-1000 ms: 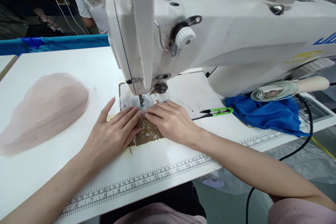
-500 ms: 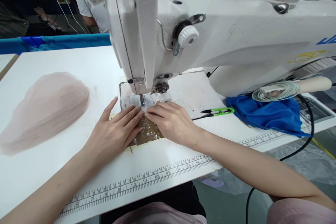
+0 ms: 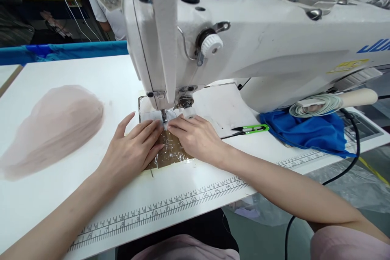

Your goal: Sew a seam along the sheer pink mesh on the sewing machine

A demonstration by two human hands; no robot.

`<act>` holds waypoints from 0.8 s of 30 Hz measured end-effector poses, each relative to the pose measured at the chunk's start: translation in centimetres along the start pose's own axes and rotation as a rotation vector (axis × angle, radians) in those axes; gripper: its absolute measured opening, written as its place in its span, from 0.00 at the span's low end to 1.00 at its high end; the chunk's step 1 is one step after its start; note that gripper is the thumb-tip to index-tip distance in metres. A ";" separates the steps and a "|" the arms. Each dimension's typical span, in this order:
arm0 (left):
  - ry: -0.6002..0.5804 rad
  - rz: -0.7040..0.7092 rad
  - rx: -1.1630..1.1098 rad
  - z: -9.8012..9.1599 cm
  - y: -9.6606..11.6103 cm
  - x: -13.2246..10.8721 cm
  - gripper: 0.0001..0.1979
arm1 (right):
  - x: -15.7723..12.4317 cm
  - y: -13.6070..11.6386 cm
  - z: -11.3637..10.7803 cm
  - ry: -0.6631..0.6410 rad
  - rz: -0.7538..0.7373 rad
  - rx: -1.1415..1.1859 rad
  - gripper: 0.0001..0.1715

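Note:
A white industrial sewing machine [image 3: 258, 48] stands on a white table [image 3: 76, 73]. Under its needle and presser foot [image 3: 164, 117] lies a small brownish, shiny piece of material [image 3: 169, 155]. My left hand [image 3: 132, 150] lies flat on the left part of that piece, fingers stretched toward the needle. My right hand [image 3: 195, 136] rests on its right part, fingers together and pointing at the needle. The fingertips of both hands nearly meet just in front of the presser foot.
A heap of pale pink sheer fabric [image 3: 51, 126] lies at the table's left. Green thread snips [image 3: 251, 129] lie right of my right hand, then a blue cloth [image 3: 307, 132] with a roll of tape [image 3: 313, 105]. A printed ruler [image 3: 158, 209] runs along the front edge. A person stands behind.
Both hands have slid slightly forward toward the needle with the brownish piece. The view has shifted a little.

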State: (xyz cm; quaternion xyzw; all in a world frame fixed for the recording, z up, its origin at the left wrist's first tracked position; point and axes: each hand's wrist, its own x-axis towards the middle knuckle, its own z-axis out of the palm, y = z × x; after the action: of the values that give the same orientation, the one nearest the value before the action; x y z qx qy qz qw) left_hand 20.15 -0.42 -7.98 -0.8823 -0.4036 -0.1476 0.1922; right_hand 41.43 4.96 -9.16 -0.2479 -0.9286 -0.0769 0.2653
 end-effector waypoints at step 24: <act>-0.047 -0.089 -0.049 0.5 -0.4 0.2 0.22 | 0.4 0.1 -0.1 -0.127 0.045 -0.067 0.22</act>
State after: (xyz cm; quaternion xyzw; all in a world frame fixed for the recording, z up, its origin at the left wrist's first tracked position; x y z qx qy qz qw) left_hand 20.03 0.19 -8.22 -0.8712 -0.4429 -0.1449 0.1544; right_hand 41.21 5.25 -8.89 -0.2820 -0.9346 -0.0860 0.1990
